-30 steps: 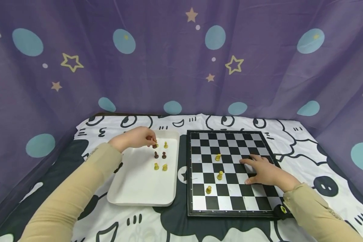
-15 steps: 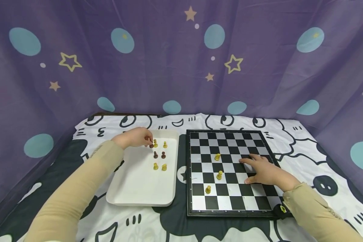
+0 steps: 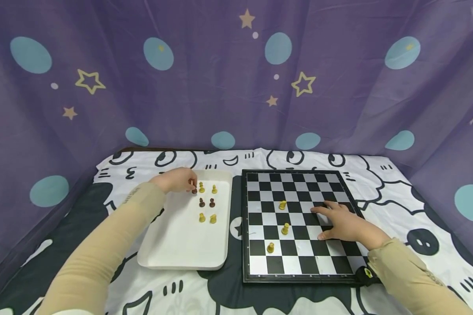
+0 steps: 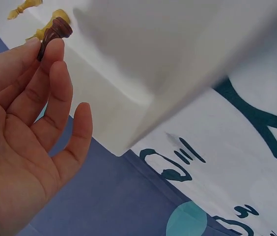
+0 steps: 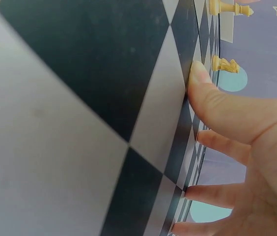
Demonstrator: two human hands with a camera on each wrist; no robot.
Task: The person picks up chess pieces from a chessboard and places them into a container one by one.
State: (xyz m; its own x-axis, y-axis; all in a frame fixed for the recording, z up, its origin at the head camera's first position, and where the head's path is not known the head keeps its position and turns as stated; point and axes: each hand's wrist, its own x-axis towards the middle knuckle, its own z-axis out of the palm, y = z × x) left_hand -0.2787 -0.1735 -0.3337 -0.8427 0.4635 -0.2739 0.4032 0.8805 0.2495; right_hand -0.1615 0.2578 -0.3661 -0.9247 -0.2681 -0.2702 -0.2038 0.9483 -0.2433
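My left hand (image 3: 176, 180) is over the back part of a white tray (image 3: 181, 245). Its thumb and forefinger pinch a dark brown chess piece (image 4: 58, 30), with the other fingers loosely bent. Just right of that piece stands a yellow chess piece (image 3: 201, 188); whether the brown one touches the tray, I cannot tell. On the right side of the black-and-white chessboard (image 3: 275, 264) rests my right hand (image 3: 344, 223), fingers spread and holding nothing. A yellow knight (image 5: 225, 65) stands beyond its thumb in the right wrist view.
Also in the tray are another yellow piece (image 3: 214, 189), two dark brown pieces (image 3: 202, 202) and two nearer yellow pieces (image 3: 213, 218). Three yellow pieces stand on the board's left half, one of them near the front (image 3: 270, 247). A purple curtain (image 3: 220, 87) hangs behind.
My left hand has shifted slightly left with the dark brown piece, uncovering more of the yellow piece beside it. My right hand has stayed in place.
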